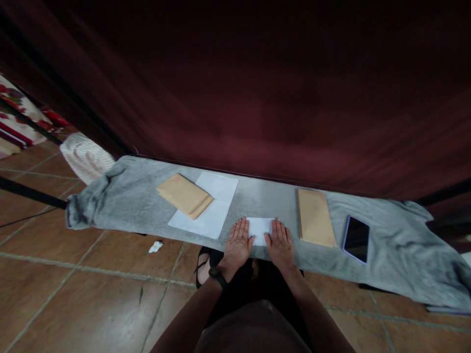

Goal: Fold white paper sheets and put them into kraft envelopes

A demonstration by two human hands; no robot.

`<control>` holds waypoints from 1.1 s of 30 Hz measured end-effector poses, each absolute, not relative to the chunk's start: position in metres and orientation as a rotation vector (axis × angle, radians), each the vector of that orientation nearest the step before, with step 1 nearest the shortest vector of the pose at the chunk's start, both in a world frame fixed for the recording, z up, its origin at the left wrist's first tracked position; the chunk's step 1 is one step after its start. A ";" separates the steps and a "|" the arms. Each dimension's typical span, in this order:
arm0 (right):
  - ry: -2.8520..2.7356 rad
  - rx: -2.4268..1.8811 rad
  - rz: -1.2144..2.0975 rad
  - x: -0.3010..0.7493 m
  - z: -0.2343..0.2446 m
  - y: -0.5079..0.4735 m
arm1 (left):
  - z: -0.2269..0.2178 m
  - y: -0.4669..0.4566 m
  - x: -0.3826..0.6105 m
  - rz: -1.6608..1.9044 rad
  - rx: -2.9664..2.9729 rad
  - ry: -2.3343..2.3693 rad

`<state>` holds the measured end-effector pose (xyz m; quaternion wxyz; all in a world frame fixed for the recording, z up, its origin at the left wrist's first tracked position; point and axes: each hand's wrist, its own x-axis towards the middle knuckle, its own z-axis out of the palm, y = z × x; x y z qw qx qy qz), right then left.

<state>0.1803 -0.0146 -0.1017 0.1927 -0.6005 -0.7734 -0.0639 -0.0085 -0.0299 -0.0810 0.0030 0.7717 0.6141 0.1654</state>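
Note:
A small folded white paper (259, 228) lies on the grey cloth (257, 198) at the near edge of a narrow table. My left hand (238, 243) lies flat on the paper's left edge with its fingers stretched out. My right hand (280, 242) lies flat on the paper's right edge, fingers stretched out too. Neither hand grips anything. A black band sits on my left wrist.
To the left lie brown envelopes (184, 195) on top of white sheets (208, 208). To the right lies another brown envelope stack (315, 216), then a dark phone (356, 239). A dark red curtain (279, 98) hangs behind the table. Tiled floor (73, 289) lies below.

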 end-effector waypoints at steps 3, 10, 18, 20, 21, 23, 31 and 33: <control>-2.166 -1.698 -0.175 0.184 -0.102 -0.016 | -0.080 -0.029 -0.009 0.548 2.388 1.905; -2.141 -1.726 -0.183 0.190 -0.103 -0.019 | -0.075 -0.033 -0.010 0.559 2.353 1.894; -2.117 -1.710 -0.181 0.189 -0.103 -0.019 | -0.039 -0.013 -0.092 0.840 2.211 2.131; -2.110 -1.710 -0.166 0.189 -0.103 -0.019 | -0.032 -0.002 -0.125 0.862 2.088 2.319; -2.107 -1.711 -0.161 0.190 -0.103 -0.019 | -0.030 0.002 -0.140 0.850 2.035 2.392; -2.110 -1.711 -0.158 0.190 -0.102 -0.019 | -0.029 0.008 -0.163 0.805 1.963 2.492; -2.135 -1.740 -0.153 0.190 -0.100 -0.020 | -0.032 0.010 -0.181 0.418 1.860 2.592; -2.138 -1.740 -0.155 0.190 -0.099 -0.020 | -0.029 0.013 -0.182 0.344 1.863 2.592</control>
